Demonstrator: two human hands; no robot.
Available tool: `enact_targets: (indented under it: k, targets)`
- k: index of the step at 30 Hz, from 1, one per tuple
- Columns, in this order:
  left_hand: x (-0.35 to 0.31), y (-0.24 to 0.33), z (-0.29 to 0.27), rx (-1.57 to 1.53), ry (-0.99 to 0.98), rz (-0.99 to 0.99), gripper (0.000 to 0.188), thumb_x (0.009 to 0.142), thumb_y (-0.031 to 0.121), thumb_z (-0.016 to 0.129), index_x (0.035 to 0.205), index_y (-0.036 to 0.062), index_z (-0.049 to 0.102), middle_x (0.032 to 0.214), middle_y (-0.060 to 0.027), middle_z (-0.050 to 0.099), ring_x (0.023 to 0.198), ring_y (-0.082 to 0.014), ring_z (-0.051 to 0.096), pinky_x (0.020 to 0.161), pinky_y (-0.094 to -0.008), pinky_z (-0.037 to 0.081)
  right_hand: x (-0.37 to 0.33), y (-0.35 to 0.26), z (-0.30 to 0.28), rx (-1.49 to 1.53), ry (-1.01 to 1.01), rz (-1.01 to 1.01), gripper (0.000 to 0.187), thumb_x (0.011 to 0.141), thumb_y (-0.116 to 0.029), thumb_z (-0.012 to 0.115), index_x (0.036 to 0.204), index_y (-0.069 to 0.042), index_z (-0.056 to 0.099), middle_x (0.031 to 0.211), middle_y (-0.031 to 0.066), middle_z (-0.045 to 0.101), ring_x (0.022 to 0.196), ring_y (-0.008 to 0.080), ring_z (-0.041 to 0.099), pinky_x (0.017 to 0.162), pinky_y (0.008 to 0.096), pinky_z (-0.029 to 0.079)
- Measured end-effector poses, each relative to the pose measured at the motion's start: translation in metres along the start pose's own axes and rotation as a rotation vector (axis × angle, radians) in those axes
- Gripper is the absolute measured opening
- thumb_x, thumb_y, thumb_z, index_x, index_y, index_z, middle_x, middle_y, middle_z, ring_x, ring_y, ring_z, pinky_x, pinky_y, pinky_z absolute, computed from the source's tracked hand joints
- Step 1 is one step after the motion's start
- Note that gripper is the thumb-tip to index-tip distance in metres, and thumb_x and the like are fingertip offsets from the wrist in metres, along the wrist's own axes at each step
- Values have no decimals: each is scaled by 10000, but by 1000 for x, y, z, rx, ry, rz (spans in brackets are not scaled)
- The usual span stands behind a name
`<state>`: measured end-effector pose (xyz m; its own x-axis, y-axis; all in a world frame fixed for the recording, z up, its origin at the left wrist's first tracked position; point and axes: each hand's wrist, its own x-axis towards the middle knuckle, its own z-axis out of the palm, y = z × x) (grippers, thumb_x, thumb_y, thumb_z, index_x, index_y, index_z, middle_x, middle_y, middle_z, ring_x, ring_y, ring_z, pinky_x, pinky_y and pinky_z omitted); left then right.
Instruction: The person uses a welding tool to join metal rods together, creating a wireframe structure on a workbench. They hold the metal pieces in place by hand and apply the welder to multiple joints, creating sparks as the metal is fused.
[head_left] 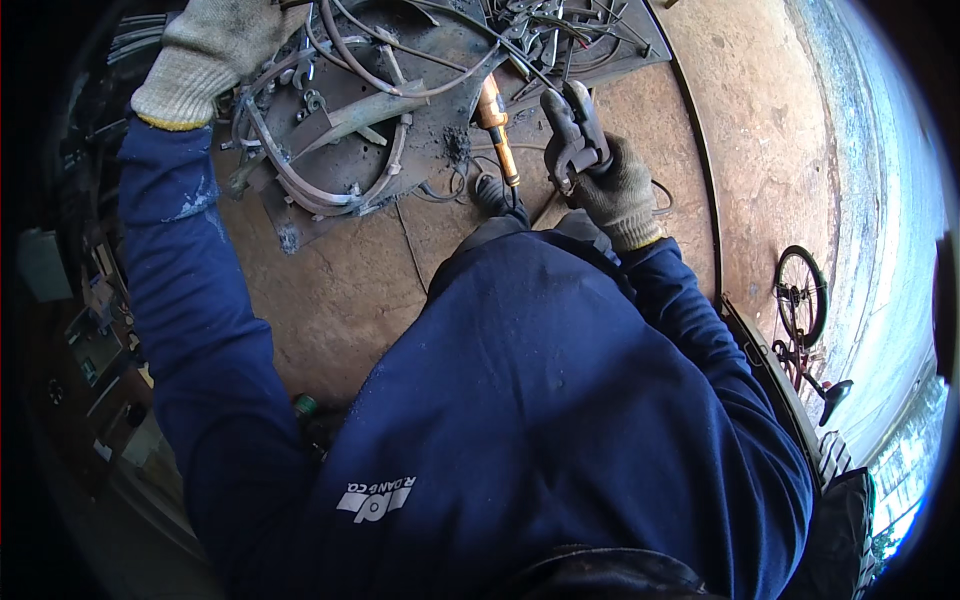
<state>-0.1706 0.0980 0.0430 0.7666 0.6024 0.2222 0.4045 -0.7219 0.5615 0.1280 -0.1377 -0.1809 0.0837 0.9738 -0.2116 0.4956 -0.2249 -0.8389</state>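
My left hand [222,48], in a light knit glove, is at the top left by the metal table [430,125]. Its fingers close around something dark at the upper edge; what it is I cannot make out. Beside it lies a frame of bent metal rods [290,180], with a flat metal bar [355,118] across it. My right hand [622,190], gloved too, grips a heavy dark metal clamp-like tool [570,130] with two thick rounded prongs pointing up. The tool is held off the table's right side. An orange-and-black power tool [495,125] stands between the table and my right hand.
Wrenches and other loose hand tools [550,35] lie at the table's far right. Cables [415,245] run over the brown floor [310,300]. A bicycle [800,310] is at the right, past a dark rail [705,150]. Cluttered shelving [100,290] lines the left.
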Motion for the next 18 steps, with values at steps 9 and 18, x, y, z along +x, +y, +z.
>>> enact_targets:
  k: [9, 18]
  targets:
    - [-4, 9, -7, 106, -85, 104, 707, 951, 199, 587, 1539, 12, 240, 1542, -144, 370, 1441, -224, 344, 1214, -333, 233, 1, 2, 2, -31, 23, -38, 528, 754, -300, 808, 1172, -42, 614, 991, 205, 693, 939, 372, 685, 802, 433, 548]
    - [-11, -5, -1, 341, -113, 32, 631, 955, 73, 364, 1560, 26, 193, 1616, -114, 249, 1495, -191, 233, 1223, -279, 174, 2, -3, 0, -61, 27, -79, 507, 765, -283, 793, 1168, -35, 608, 993, 211, 693, 935, 376, 685, 803, 432, 551]
